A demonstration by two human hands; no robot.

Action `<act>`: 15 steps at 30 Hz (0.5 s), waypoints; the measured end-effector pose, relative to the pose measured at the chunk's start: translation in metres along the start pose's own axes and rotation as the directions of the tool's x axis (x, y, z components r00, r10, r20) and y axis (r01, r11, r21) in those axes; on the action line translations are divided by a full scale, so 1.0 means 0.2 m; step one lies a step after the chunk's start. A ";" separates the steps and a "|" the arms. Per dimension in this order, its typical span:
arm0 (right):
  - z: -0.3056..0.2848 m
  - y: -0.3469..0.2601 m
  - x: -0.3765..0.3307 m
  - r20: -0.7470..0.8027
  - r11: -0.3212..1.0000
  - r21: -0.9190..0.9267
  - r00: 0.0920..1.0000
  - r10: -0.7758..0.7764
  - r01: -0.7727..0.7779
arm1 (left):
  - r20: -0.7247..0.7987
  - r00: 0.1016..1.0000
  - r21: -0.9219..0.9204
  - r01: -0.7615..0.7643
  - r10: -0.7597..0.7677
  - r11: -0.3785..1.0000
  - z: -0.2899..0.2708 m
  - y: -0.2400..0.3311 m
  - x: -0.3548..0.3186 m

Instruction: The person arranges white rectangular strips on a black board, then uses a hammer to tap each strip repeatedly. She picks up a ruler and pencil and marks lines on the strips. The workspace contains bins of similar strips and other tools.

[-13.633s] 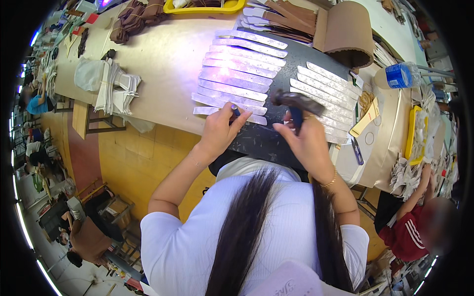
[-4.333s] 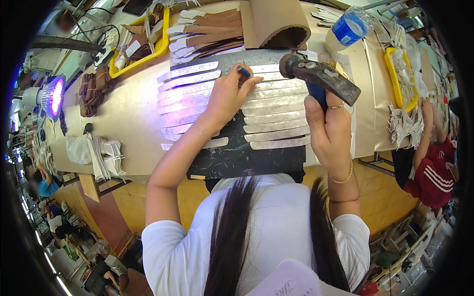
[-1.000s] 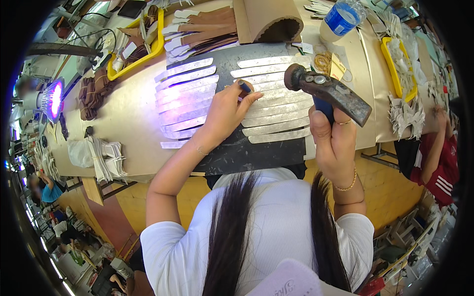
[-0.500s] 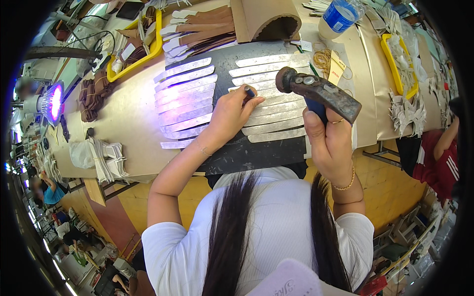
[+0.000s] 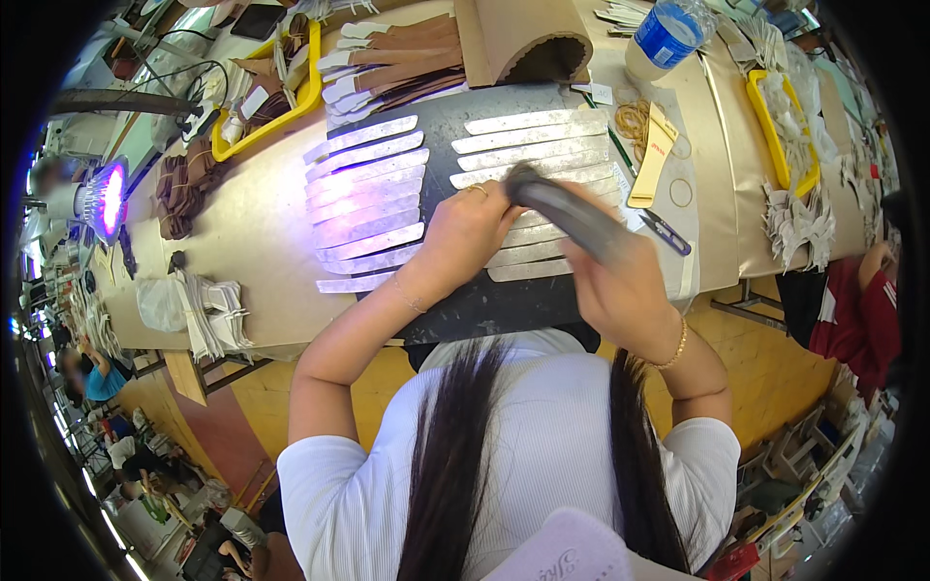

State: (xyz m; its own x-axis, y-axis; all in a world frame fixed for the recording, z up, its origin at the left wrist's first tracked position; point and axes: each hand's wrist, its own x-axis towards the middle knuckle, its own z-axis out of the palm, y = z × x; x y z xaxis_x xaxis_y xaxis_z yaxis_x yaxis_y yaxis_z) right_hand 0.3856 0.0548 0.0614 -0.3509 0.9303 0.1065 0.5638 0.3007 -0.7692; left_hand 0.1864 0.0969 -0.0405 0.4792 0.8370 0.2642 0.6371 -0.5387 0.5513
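My right hand [image 5: 630, 295] is closed round a hammer [image 5: 572, 215], which is smeared by motion. The hammer's head is down at the fingertips of my left hand [image 5: 463, 232], over the right-hand row of strips. My left hand is closed on a short, dark rod-shaped punch; the hammer head now hides it. Under both hands lie flat silvery strips [image 5: 531, 124] in a column, partly covered by the hands. A second column of silvery strips [image 5: 366, 198] lies to the left, brightly lit. Both columns rest on a black board [image 5: 446, 315].
To the right are thread snips [image 5: 666, 233], a pale yellow strip [image 5: 654, 155] and rubber bands [image 5: 632, 118]. A bottle [image 5: 666, 41], a curved brown board [image 5: 528, 44] and brown strips [image 5: 397, 63] stand behind. A yellow tray [image 5: 312, 97] and a lit lamp [image 5: 108, 198] are left.
My right hand has swung the hammer down and left, from raised on the right to my left hand's fingertips. The snips have come into sight. My left hand has barely moved.
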 end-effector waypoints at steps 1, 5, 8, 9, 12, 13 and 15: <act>-0.01 -0.03 0.03 0.194 0.962 -0.215 0.958 0.211 -0.169 | -0.019 1.000 -0.012 -0.013 0.013 1.000 0.00 0.00 0.00; -0.03 -0.03 -0.01 -0.147 0.986 -0.142 0.984 -0.103 0.082 | -0.012 0.996 -0.096 0.088 -0.089 0.991 0.00 -0.02 0.01; -0.04 -0.05 -0.02 -0.227 0.995 -0.085 0.971 -0.078 0.060 | 0.038 0.964 -0.215 0.266 -0.264 0.940 -0.02 -0.02 0.01; -0.05 -0.05 -0.03 -0.224 0.998 -0.057 0.974 -0.016 0.003 | 0.047 0.960 -0.249 0.280 -0.278 0.927 -0.01 -0.02 0.01; -0.03 -0.04 -0.03 -0.264 1.000 -0.020 0.964 -0.026 0.021 | 0.058 0.950 -0.302 0.309 -0.307 0.902 0.00 -0.05 0.00; -0.02 -0.04 -0.04 -0.250 1.000 -0.004 0.968 -0.009 0.008 | 0.052 0.952 -0.290 0.303 -0.302 0.908 0.01 -0.05 0.00; -0.02 -0.03 -0.04 -0.277 1.000 0.012 0.961 -0.020 0.024 | 0.049 0.937 -0.330 0.341 -0.345 0.880 0.01 -0.05 0.00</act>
State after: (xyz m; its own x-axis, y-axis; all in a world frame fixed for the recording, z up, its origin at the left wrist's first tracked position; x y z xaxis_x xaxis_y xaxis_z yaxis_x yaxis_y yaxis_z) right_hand 0.3876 0.0465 0.0677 -0.1413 0.9460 0.2919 0.5467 0.3204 -0.7736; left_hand 0.1808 0.1017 -0.0482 0.2587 0.9658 0.0188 0.5252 -0.1570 0.8364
